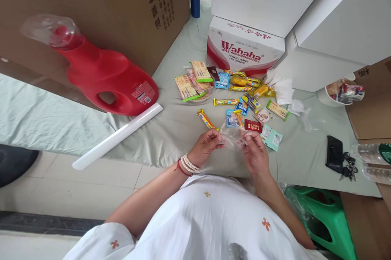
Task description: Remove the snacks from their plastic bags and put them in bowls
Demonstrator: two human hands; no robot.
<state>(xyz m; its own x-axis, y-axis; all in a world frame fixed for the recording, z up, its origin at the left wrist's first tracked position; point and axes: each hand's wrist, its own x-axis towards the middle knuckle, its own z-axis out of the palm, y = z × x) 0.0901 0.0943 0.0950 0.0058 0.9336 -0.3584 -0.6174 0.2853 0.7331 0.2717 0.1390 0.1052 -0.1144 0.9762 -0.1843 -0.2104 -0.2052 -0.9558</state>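
Note:
A clear plastic bag (pixel 232 133) is stretched between my two hands at the front edge of the cloth-covered table. My left hand (pixel 209 143), with a beaded bracelet at the wrist, pinches its left side. On the other side, my right hand (pixel 254 148) has fingers closed on the bag's edge. Through and just behind the plastic lie a blue packet (pixel 231 118) and a dark red packet (pixel 253 125). A pale green packet (pixel 271 137) rests beside my right hand, and a yellow-orange snack bar (pixel 207 119) lies beyond my left.
Several wrapped snacks fill a clear bowl (pixel 195 99); yellow-wrapped ones (pixel 241 81) lie before a Wahaha carton (pixel 244 50). On the left are a red jug (pixel 122 77) and a white strip (pixel 119 136). A white tub (pixel 328 96), black pouch (pixel 334 154) and keys (pixel 348 166) are at right.

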